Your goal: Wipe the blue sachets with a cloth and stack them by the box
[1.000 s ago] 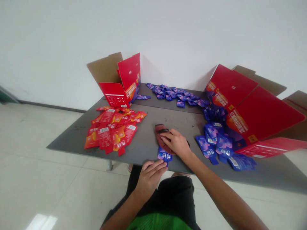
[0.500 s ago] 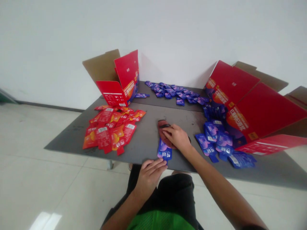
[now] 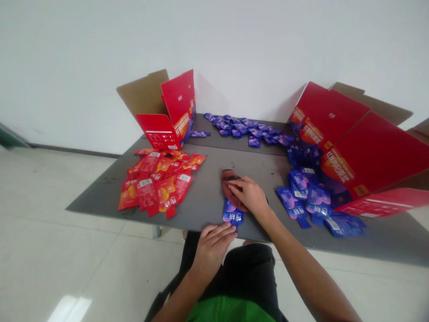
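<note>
A blue-purple spout pouch lies flat near the table's front edge, its spout end toward me. The fingers of my left hand are together and press down on that spout end. Over the pouch's far part lies a reddish-brown cloth with a dark edge. My right hand is closed on the cloth and pushes it against the pouch. The cloth and right hand hide the pouch's upper part.
Red pouches lie in a pile at left, before an open red carton. Blue pouches are heaped at right beside another open red carton. Several more blue pouches line the back by the wall.
The cloth under my right hand has shifted slightly toward me and covers a little more of the pouch. My left hand keeps its place on the spout end. The view has turned slightly.
</note>
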{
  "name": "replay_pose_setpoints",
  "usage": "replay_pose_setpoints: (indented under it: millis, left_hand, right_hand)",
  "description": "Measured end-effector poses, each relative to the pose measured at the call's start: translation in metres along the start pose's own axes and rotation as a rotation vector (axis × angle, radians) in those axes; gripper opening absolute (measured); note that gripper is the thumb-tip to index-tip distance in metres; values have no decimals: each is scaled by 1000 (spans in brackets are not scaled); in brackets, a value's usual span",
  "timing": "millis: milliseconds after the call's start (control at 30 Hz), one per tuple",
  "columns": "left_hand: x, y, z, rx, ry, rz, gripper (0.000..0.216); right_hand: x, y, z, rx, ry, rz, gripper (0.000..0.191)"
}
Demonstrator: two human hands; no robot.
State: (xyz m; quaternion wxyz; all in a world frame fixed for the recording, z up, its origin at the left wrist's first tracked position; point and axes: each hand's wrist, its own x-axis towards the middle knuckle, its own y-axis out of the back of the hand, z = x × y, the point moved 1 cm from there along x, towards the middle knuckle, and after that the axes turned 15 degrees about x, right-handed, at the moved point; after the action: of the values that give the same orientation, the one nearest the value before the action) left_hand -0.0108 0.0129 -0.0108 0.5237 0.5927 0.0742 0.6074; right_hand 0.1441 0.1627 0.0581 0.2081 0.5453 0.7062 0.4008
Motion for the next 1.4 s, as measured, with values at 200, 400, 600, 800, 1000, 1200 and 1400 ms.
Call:
replay_pose_setpoints:
  millis: [200, 400, 600, 800, 1000, 1200, 1400]
  left_hand:
    - [1, 1, 0, 4, 5, -15, 23]
    - [2, 2, 1, -1, 47, -67, 25]
    - [2, 5, 0, 22, -13, -26, 24]
    - [23, 16, -2, 29, 10, -170, 22]
    - [63, -9, 6, 339, 194, -231, 50]
    - [98, -27, 15, 609, 223, -420, 59]
    - [132, -13, 8, 573, 219, -633, 16]
  right_hand:
    - [-18, 21, -24, -13, 94, 59, 29]
    - [-56, -5, -22, -18, 97, -95, 24]
    - [9, 8, -4, -54, 14, 34, 26]
    - [-39, 42, -8, 248, 91, 327, 32]
    - [-114, 26, 17, 464, -12, 480, 29]
    - [-126, 15, 33, 568, -32, 503, 29]
    - [-126, 15, 35, 640, -31, 498, 29]
